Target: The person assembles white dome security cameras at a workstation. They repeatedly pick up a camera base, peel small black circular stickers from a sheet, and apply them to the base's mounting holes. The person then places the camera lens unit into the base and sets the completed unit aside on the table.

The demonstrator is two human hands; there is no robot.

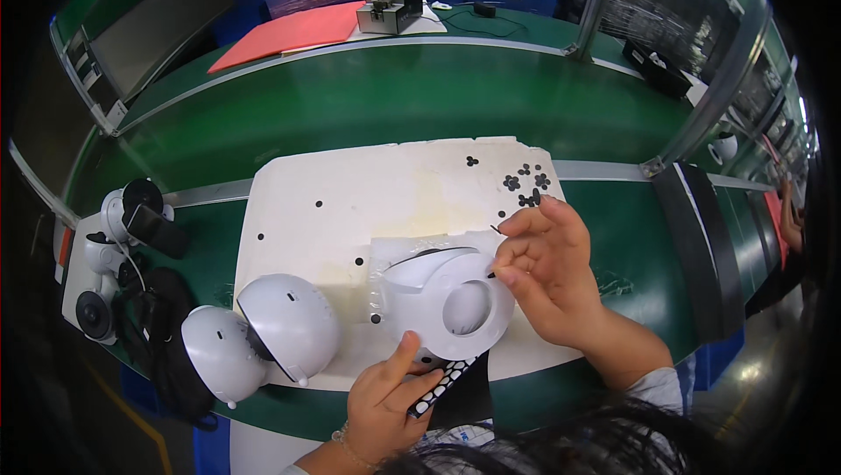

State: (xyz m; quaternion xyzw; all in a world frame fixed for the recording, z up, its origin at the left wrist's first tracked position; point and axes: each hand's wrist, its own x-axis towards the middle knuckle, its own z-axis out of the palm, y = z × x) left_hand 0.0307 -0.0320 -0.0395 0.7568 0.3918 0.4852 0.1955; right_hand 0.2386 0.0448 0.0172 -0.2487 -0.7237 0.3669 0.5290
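Note:
A white rounded device housing (420, 278) with a flat ring-shaped base (501, 309) lies on clear plastic wrap, its ring facing up. My left hand (385, 401) steadies the near edge of the housing with a fingertip. Between its other fingers is a black strip with rows of white round spots (438, 387). At the ring's right edge, my right hand (556, 274) is closed in a pinch, a small black piece (492, 274) showing at its thumb tip. Two more white round housings (302, 326) (219, 357) stand to the left.
Small black round pads (526, 179) lie scattered on the white board (333, 168). Assembled white cameras (118, 212) and a black cable (162, 326) sit at the left. A metal fixture (390, 7) and a pink sheet (298, 33) rest on the far shelf. A metal post (718, 81) rises at right.

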